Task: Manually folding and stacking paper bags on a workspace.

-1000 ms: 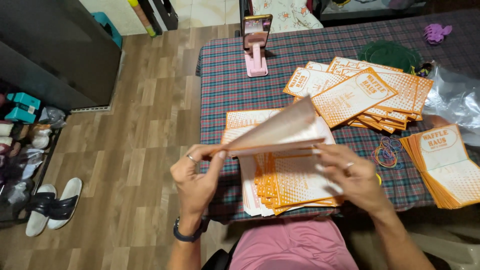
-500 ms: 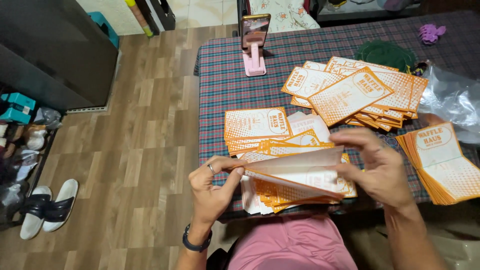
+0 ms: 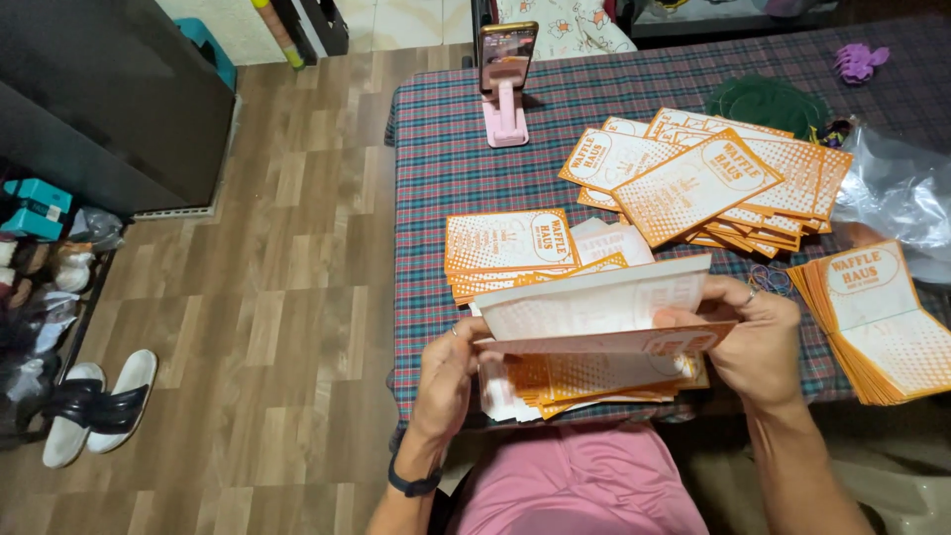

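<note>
The plaid tablecloth [image 3: 446, 149] covers the table, and its left edge runs down from 12 o'clock to 6 o'clock, with open wooden floor [image 3: 297, 297] at 9 o'clock giving wide room on that side. The near edge of the table is just in front of the person's body, so the hands work right at this border. The left hand [image 3: 446, 381] holds the left end of a folded card [image 3: 604, 312], with the thumb on top and the fingers curled under it, closed on the paper. The right hand [image 3: 758, 342] grips the right end of the same card, thumb pressed on its face and fingers wrapped behind, a ring on one finger. The card is at the middle bottom of the view, raised a little above a flat stack of cards [image 3: 584, 381], and it is bent into a half-open fold; the inside is plain whitish and the outer side is orange with a dotted pattern. The paper looks thin, stiff and smooth. At 12 o'clock from the hands lies another orange stack [image 3: 505, 243], at 1 o'clock a loose fanned pile [image 3: 713, 178], at 3 o'clock a tidy pile [image 3: 882, 317]. A pink phone stand [image 3: 505, 109] is at 12 o'clock, clear plastic bag [image 3: 901, 188] at 2 o'clock.
</note>
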